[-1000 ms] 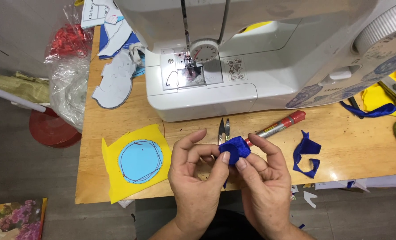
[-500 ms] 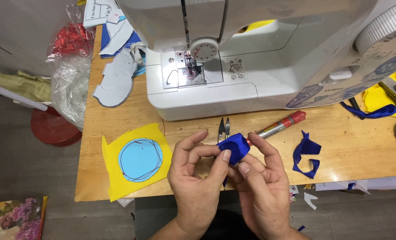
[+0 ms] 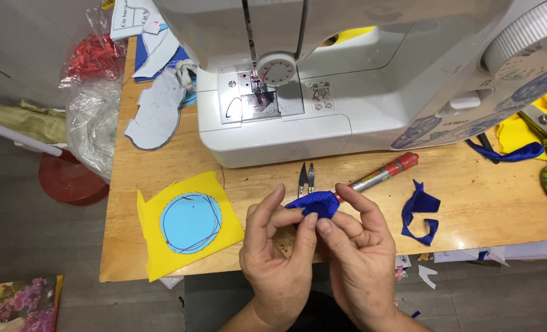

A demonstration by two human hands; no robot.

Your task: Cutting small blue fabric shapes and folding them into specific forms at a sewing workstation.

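Both my hands meet over the table's front edge and pinch one small blue fabric piece (image 3: 316, 203). My left hand (image 3: 277, 258) holds its left end between thumb and fingers. My right hand (image 3: 359, 252) grips its right side with the fingertips. Just behind the fabric lie small thread snips (image 3: 306, 177) and a red-capped marker (image 3: 381, 174). A yellow fabric square with a light blue circle sewn on it (image 3: 189, 223) lies to the left of my hands.
A white sewing machine (image 3: 347, 80) fills the back of the wooden table (image 3: 488, 203). A blue fabric scrap (image 3: 422, 211) lies at the right. Paper cut-outs (image 3: 156, 110) and plastic bags (image 3: 95, 117) sit at the left, scissors and yellow cloth (image 3: 546, 129) at the far right.
My fingers have shifted slightly on the blue fabric piece, working it between both hands. It stays in the same place above the table edge.
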